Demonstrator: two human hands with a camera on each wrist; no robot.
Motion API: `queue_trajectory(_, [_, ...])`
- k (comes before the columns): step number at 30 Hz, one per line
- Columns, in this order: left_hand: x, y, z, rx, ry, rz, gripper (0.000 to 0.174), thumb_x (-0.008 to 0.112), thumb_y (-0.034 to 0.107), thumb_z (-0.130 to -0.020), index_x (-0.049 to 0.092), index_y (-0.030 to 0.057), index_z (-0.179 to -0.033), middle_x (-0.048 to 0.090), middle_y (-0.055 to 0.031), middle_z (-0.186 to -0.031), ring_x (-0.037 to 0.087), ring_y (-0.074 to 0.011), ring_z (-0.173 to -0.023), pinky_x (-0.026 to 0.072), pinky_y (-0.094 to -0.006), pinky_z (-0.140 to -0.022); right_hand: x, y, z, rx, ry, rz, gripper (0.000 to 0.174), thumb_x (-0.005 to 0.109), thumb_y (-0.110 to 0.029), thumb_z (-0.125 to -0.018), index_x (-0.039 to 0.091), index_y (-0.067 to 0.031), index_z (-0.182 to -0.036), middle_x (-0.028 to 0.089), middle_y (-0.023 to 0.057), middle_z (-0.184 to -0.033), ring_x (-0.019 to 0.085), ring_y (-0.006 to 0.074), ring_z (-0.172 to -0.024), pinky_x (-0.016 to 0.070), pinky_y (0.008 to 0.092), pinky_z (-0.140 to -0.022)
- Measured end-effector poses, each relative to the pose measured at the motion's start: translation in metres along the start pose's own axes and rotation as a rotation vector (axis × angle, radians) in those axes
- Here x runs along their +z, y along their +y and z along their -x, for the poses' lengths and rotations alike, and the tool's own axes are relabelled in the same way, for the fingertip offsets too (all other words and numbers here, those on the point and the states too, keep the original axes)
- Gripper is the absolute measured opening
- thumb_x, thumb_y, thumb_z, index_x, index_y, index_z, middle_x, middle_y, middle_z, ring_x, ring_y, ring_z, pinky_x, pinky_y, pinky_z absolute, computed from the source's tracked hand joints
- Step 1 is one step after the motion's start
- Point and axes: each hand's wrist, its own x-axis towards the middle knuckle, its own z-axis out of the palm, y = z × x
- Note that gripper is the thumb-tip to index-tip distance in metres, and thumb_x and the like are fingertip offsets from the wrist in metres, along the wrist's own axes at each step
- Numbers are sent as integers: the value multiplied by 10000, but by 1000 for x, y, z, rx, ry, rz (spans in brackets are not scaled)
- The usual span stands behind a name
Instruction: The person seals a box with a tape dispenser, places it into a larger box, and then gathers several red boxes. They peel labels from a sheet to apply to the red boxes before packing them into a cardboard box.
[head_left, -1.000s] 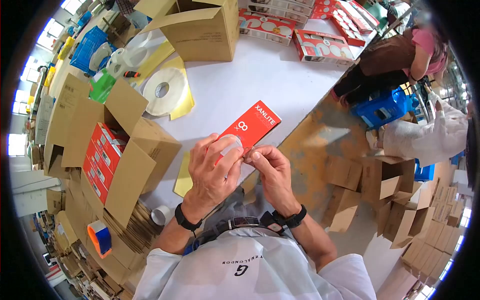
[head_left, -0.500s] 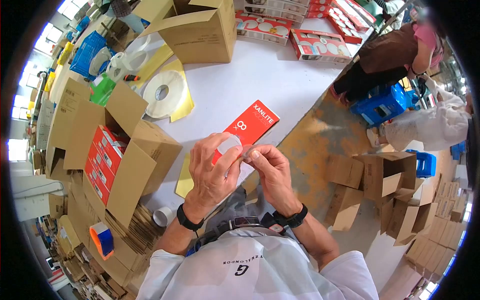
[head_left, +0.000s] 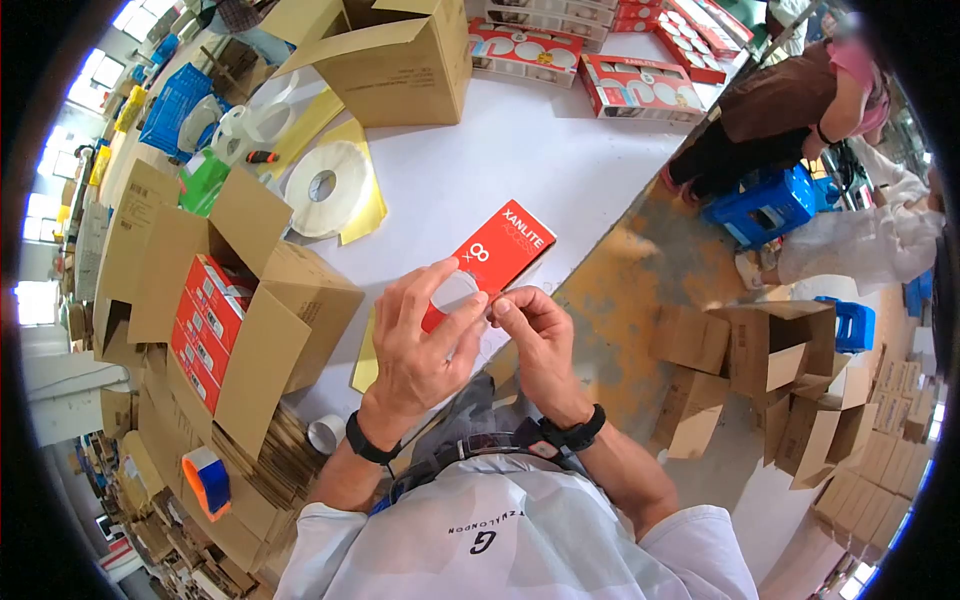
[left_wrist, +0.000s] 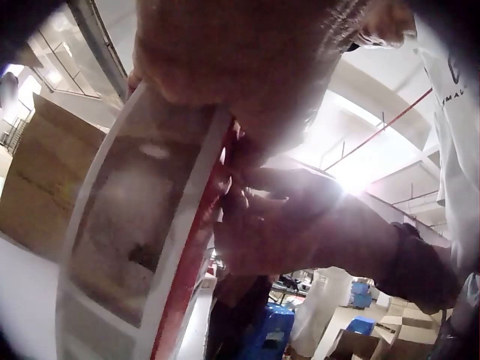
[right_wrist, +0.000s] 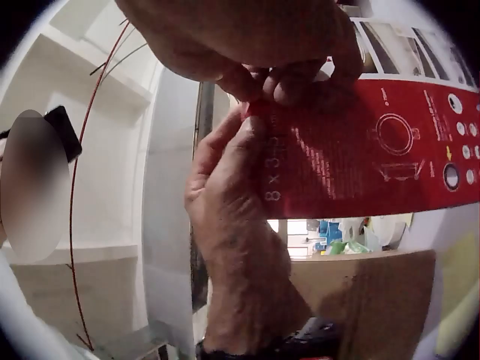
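Observation:
A red XANLITE "x8" box [head_left: 508, 242] is held at its near end by my left hand [head_left: 412, 340], the fingers spread over a white round picture. My right hand [head_left: 543, 345] has thumb and index finger pinched at the box's near right corner, beside the left fingertips. In the right wrist view, the left thumb lies along the printed red face [right_wrist: 337, 150] while the right fingers curl over the corner. The left wrist view shows the box's side with clear windows [left_wrist: 124, 217]. Whatever small piece may lie between the right fingertips is hidden.
An open carton [head_left: 290, 330] with red boxes inside stands at left, another carton [head_left: 400, 70] behind. A white tape roll [head_left: 327, 190] lies on yellow sheets. More red boxes [head_left: 640, 90] are stacked at the back. Empty cartons [head_left: 770, 350] and other people [head_left: 790, 95] are at right.
Both hands stay at the box's near end. The right fingers have shifted slightly at the corner, and the box has tilted a little, its right side showing more.

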Motion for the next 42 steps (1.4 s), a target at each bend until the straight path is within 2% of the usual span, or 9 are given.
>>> queue_trajectory(8, [2,7,-15,-107,-96,-31,237,809,195,-806,704,90,-990,620,-128,-1355,651,-334,-1069,542,-429,-878,-57,48,-10,119,21,332,147,699,-172,-984,652,-42,-932,657,1,-862,581,75,-778,479,237,-717])
queue_trajectory(11, [8,8,-15,-185,-64,-4,370,756,158,-842,641,96,-1188,572,-183,-1389,651,-380,-1092,555,-470,-903,-97,62,-8,152,-62,383,129,688,-143,-974,631,-32,-1009,609,-4,-877,536,88,-771,464,257,-682])
queue_trajectory(14, [-8,1,-20,-253,-45,113,469,760,150,-835,611,79,-1274,605,-183,-1348,664,-381,-1088,562,-446,-916,-133,52,-11,190,-76,397,612,658,-176,-989,361,-49,-1509,530,140,-1386,518,210,-1242,434,325,-1027])
queue_trajectory(19, [-85,-18,-27,-376,152,427,537,770,156,-862,566,42,-1346,649,-169,-1298,679,-284,-1123,564,-384,-937,-171,15,-58,158,-140,176,872,747,-309,-909,247,-39,-1570,469,148,-1487,497,255,-1334,440,398,-1068])
queue_trajectory(21, [-115,-15,-26,-714,239,863,568,772,174,-887,541,16,-1381,632,-147,-1318,668,-231,-1114,558,-360,-925,-148,-11,-67,44,-325,-55,959,783,-325,-856,224,-13,-1570,493,181,-1455,570,298,-1267,492,451,-1046])
queue_trajectory(25, [-152,-30,-15,-631,509,819,547,732,256,-940,541,32,-1400,603,-151,-1371,584,-203,-1262,495,-388,-1019,-66,-82,-85,-143,-227,-22,864,707,-224,-903,203,-57,-1585,535,182,-1365,618,292,-1169,541,454,-989])
queue_trajectory(31, [-215,-130,80,-478,7,-322,513,591,448,-981,654,42,-1289,555,-121,-1471,426,-339,-1435,302,-506,-1182,64,-141,-96,-524,-281,193,771,661,-241,-936,273,-88,-1584,549,148,-1322,642,221,-1093,587,360,-874])
queue_trajectory(35, [-200,-148,114,-432,-308,-561,537,562,457,-992,600,98,-1389,448,-114,-1564,303,-362,-1508,238,-583,-1207,161,-149,-66,-715,-318,338,794,677,-72,-891,291,-58,-1585,531,171,-1424,592,261,-1207,526,388,-963])
queue_trajectory(42, [-197,-160,148,-507,-225,-395,718,577,579,-952,473,129,-1501,377,-102,-1610,258,-368,-1520,211,-644,-1205,236,-120,-43,-858,-609,682,808,713,-42,-872,305,-12,-1570,564,209,-1387,670,266,-1129,571,368,-910])
